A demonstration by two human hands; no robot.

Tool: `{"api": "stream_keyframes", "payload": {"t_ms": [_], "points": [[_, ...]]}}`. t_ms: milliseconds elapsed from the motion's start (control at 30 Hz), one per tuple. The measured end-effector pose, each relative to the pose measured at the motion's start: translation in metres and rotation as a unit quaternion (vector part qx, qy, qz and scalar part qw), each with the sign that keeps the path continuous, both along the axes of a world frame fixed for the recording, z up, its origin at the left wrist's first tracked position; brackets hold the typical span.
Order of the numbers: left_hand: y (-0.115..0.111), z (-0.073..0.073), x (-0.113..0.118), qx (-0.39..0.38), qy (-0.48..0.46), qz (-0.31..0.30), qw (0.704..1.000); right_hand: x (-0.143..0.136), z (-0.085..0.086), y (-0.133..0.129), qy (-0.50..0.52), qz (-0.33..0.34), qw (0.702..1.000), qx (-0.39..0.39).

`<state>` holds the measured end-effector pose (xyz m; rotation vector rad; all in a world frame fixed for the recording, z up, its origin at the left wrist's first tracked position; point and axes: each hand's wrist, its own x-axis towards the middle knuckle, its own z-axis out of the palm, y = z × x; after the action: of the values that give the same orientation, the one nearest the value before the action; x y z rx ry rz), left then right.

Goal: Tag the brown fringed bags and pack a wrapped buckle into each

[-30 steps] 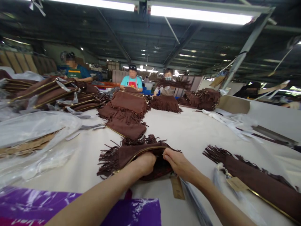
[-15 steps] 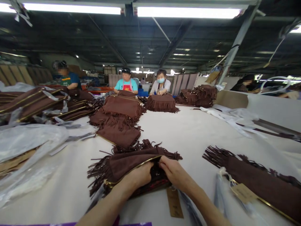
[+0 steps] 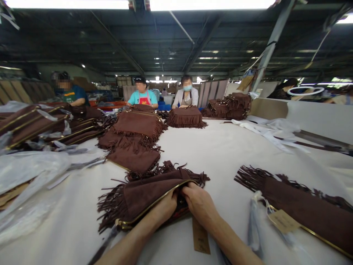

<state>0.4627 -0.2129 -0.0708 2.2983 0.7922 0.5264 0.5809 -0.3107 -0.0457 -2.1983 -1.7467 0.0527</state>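
Note:
A dark brown fringed bag (image 3: pixel 149 195) lies in front of me, its gold zipper (image 3: pixel 154 204) undone along the near edge. My left hand (image 3: pixel 168 204) reaches into the opening with curled fingers; the fingertips are hidden inside, so what they grip cannot be made out. Close beside it, my right hand (image 3: pixel 197 200) is closed on the bag's edge near the right end of the zipper, its fingertips partly inside. A brown paper tag (image 3: pixel 200 237) hangs below the right wrist.
Another fringed bag (image 3: pixel 309 213) with a tan tag (image 3: pixel 284 220) lies to the right. Brown bags are stacked ahead (image 3: pixel 138 125) and heaped at left (image 3: pixel 35 123). Clear plastic (image 3: pixel 35 165) covers the left side of the white table (image 3: pixel 209 147). Several co-workers are beyond it.
The view has tilted down and shifted slightly. Both hands stay at the bag's opening, and my left hand's fingers have moved closer to my right hand.

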Motion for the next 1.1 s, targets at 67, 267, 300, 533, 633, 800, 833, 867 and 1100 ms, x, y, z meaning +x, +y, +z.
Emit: {"api": "stream_keyframes", "payload": {"t_ms": [67, 267, 300, 533, 633, 800, 833, 867, 1100], "points": [[0.002, -0.003, 0.002, -0.015, -0.011, 0.003, 1.000, -0.002, 0.002, 0.001, -0.020, -0.012, 1.000, -0.019], [0.003, -0.002, 0.000, -0.057, -0.014, 0.002, 0.998, -0.009, 0.012, 0.004, -0.066, -0.027, 0.995, -0.065], [0.002, -0.001, 0.000, -0.063, -0.012, 0.003, 0.998, -0.011, 0.013, 0.005, -0.073, -0.030, 0.995, -0.069], [0.000, 0.000, 0.001, -0.077, -0.047, 0.009, 0.996, -0.011, 0.012, 0.007, -0.071, -0.023, 0.995, -0.061], [0.001, -0.003, 0.002, -0.086, -0.046, 0.011, 0.995, -0.007, 0.008, 0.008, -0.061, -0.014, 0.997, -0.052], [-0.001, -0.005, 0.002, -0.062, -0.037, 0.021, 0.997, -0.003, 0.004, 0.009, -0.042, -0.001, 0.998, -0.037], [-0.002, -0.004, 0.002, -0.051, -0.036, 0.024, 0.998, -0.002, 0.004, 0.009, -0.038, 0.002, 0.999, -0.034], [-0.003, -0.003, 0.001, -0.040, -0.035, 0.026, 0.998, -0.001, 0.003, 0.009, -0.035, 0.005, 0.999, -0.030], [-0.008, 0.003, -0.004, 0.008, -0.001, 0.023, 1.000, -0.005, 0.005, 0.007, -0.036, 0.009, 0.999, -0.019]]}}
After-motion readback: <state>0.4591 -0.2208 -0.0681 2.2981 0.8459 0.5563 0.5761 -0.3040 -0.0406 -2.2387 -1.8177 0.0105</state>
